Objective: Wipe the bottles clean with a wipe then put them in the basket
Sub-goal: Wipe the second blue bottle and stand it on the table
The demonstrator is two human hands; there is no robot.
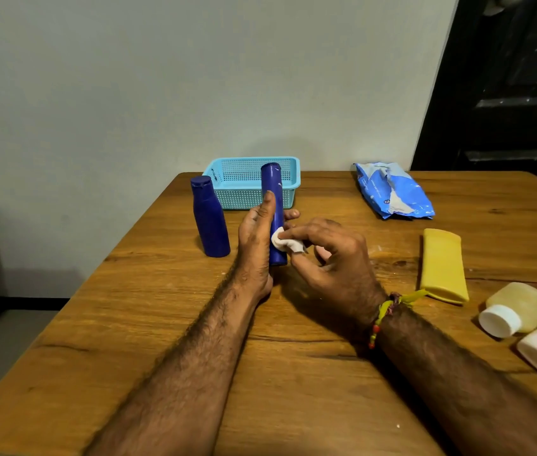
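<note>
Head view: left hand [255, 230] gripped upright blue bottle [273, 212] on the worktop [293, 373]; right hand [329, 255] pinched crumpled wipe [285, 243] against its side. Basket [250, 182] seemingly empty behind. Second blue bottle [209, 222], yellow bottle [443, 264], two pale bottles [517, 311] outside it. Early going, probably.

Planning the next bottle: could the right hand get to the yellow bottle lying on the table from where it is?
Probably yes. The yellow bottle lies flat, with bare table between it and the right hand, but that hand's grip holds the wipe.
</note>
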